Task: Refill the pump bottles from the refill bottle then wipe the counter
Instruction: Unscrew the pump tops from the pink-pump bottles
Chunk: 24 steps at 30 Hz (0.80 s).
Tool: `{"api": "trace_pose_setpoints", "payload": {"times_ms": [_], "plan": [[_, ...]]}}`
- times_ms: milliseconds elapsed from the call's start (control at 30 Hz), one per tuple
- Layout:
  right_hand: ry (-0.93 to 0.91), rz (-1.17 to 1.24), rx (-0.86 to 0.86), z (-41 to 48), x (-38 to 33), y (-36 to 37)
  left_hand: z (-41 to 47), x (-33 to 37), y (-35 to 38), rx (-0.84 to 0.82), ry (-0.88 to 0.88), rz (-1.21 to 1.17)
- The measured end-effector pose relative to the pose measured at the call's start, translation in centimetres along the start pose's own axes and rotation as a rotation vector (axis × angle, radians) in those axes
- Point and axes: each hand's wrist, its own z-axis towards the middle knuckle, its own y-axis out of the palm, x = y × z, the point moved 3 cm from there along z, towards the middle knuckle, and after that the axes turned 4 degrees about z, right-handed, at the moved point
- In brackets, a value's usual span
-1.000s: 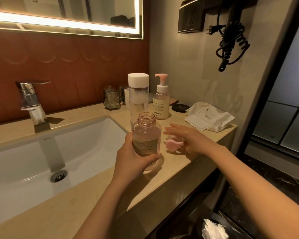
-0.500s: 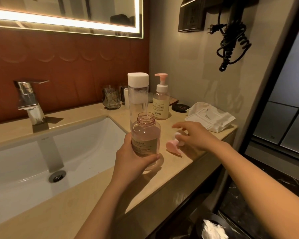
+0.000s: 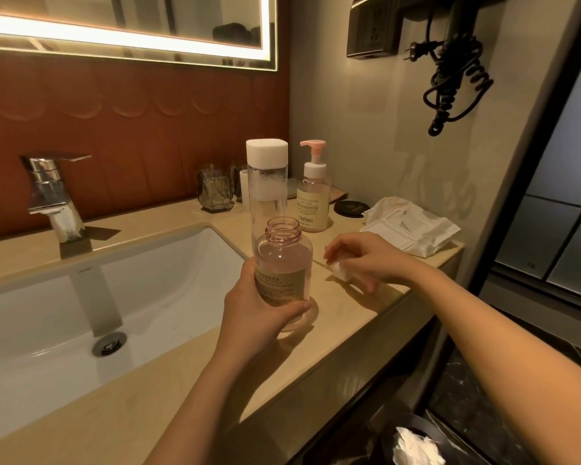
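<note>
**A:** What is shown, from the left?

**B:** A sink (image 3: 148, 280) is set into the counter (image 3: 182, 380). Near the front edge an uncapped pink bottle (image 3: 282, 263) is stood upright, with the fingers of the left hand (image 3: 252, 317) wrapped round it. A tall white-capped bottle (image 3: 267, 182) and a pump bottle (image 3: 312, 203) are seen behind.

**A:** And the right hand?

**B:** The right hand (image 3: 366, 260) is curled on a small pale piece (image 3: 337, 268). A wipes pack (image 3: 413, 233) is laid by the right edge.

Bathroom: sink (image 3: 168, 263), lit mirror (image 3: 131, 25)

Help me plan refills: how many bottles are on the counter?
3: open pink bottle in left hand, tall white-capped bottle behind it, pump bottle beside that; others may hide.
</note>
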Motion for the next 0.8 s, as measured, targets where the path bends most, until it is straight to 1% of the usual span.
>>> {"api": "trace_pose_setpoints", "payload": {"times_ms": [100, 200, 300, 433, 600, 700, 800], "plan": [[-0.040, -0.023, 0.036, -0.1, -0.2, 0.6, 0.1, 0.0, 0.0, -0.001, -0.005, -0.005], [-0.061, -0.019, 0.107, 0.6, -0.1, 0.8, 0.1, 0.0, 0.0, 0.000, -0.005, -0.006], [-0.060, -0.016, 0.161, 1.4, -0.1, 1.0, 0.2, -0.1, 0.1, 0.001, -0.008, -0.008], [-0.062, 0.081, 0.217, 2.8, -0.3, 0.4, 0.7, -0.1, 0.3, -0.006, 0.004, -0.013], [-0.084, 0.154, 0.419, 4.8, -0.7, -1.6, 1.4, -0.3, 0.4, -0.024, 0.006, -0.021], [-0.014, 0.228, 0.479, 6.9, -0.5, -2.3, 1.6, -0.4, 0.7, -0.019, 0.003, -0.014], [0.077, 0.332, 0.457, 9.5, 0.0, -2.5, 1.6, -0.4, 0.9, -0.009, -0.004, -0.032]]}}
